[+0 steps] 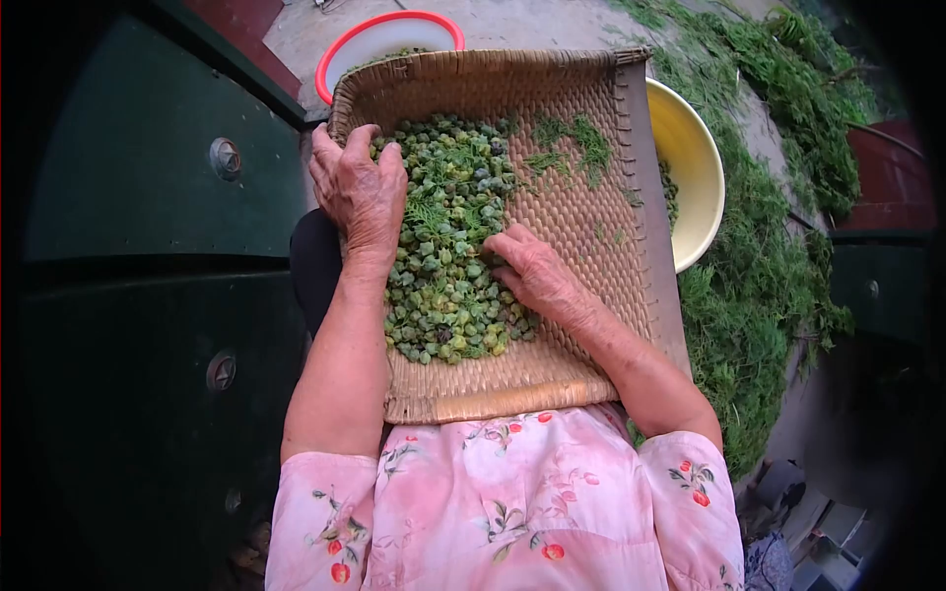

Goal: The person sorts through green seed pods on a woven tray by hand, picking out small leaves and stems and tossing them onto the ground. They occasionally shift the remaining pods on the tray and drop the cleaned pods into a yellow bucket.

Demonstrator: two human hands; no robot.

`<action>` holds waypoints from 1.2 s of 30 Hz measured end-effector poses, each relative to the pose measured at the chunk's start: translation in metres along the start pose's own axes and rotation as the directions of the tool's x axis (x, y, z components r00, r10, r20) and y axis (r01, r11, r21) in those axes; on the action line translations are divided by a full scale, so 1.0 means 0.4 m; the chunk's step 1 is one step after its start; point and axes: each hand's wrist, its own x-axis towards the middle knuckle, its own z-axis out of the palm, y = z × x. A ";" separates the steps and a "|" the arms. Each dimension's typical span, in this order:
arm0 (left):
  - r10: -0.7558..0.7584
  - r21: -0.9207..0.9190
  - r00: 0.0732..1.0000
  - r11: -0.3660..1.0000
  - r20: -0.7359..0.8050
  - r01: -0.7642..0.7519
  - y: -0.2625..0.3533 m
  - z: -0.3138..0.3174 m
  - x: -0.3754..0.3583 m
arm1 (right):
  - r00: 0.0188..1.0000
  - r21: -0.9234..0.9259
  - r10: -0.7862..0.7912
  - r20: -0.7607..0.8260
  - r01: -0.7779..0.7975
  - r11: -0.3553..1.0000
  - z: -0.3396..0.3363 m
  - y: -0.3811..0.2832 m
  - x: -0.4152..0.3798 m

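Observation:
A woven winnowing basket (pixel 591 266) rests on my lap, its near rim against my shirt. Along its left half spreads a heap of small green seed cones (pixel 443 256), with feathery green sprigs (pixel 426 209) among them. My left hand (pixel 360 187) is closed over the basket's left side, thumb toward the cones and some fingers at the rim. At the heap's right edge is my right hand (pixel 537 271), fingers curled inward among the cones; what its fingertips pinch is hidden. Loose leaf bits (pixel 586 143) lie on the weave at the upper right.
A white basin with a red rim (pixel 325 74) stands beyond the basket. A yellow bowl (pixel 702 177) holding some cones is at its right. Cut green branches (pixel 739 325) cover the ground on the right. Dark green metal panels (pixel 148 177) stand close on the left.

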 end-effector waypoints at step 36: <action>-0.020 -0.002 1.000 1.000 0.014 0.020 0.004 -0.006 0.001 | 0.924 0.575 0.376 -0.070 -0.271 0.772 -0.034 0.053 -0.008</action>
